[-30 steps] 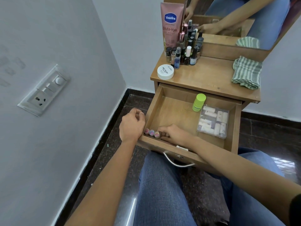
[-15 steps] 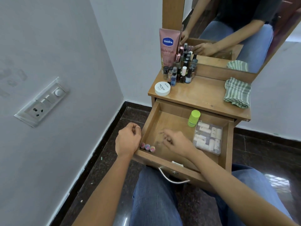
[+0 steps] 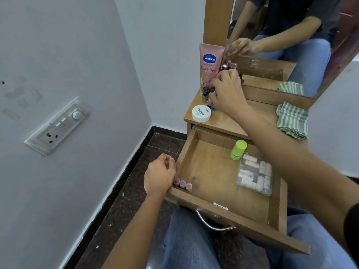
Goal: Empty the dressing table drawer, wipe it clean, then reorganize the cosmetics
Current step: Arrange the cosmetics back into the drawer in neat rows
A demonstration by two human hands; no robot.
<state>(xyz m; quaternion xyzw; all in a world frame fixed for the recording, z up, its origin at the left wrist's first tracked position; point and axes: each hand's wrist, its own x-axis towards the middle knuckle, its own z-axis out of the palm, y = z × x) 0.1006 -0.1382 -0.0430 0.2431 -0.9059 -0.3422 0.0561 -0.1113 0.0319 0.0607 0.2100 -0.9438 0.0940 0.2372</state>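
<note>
The wooden drawer (image 3: 252, 224) stands pulled open over my lap. Inside it, three small round-capped bottles (image 3: 182, 184) line the front left corner, a lime-green bottle (image 3: 238, 149) stands near the back, and a clear box of small tubes (image 3: 254, 174) lies on the right. My left hand (image 3: 158, 177) rests curled against the drawer's front left corner, outside it. My right hand (image 3: 227, 92) reaches over the cluster of small nail polish bottles (image 3: 205, 93) on the table top (image 3: 229, 121), fingers curled down among them. Whether it grips one is hidden.
A pink Vaseline tube (image 3: 209, 65) stands behind the bottles, with a white jar (image 3: 201, 113) at the table's front left. A green striped cloth (image 3: 292, 120) lies folded on the right. The mirror (image 3: 291, 45) rises behind. A wall with a switch plate (image 3: 56, 127) is close on the left.
My right hand left the three small bottles in the drawer's front corner and rose to the bottle cluster on the table top. The left hand stayed at the drawer corner.
</note>
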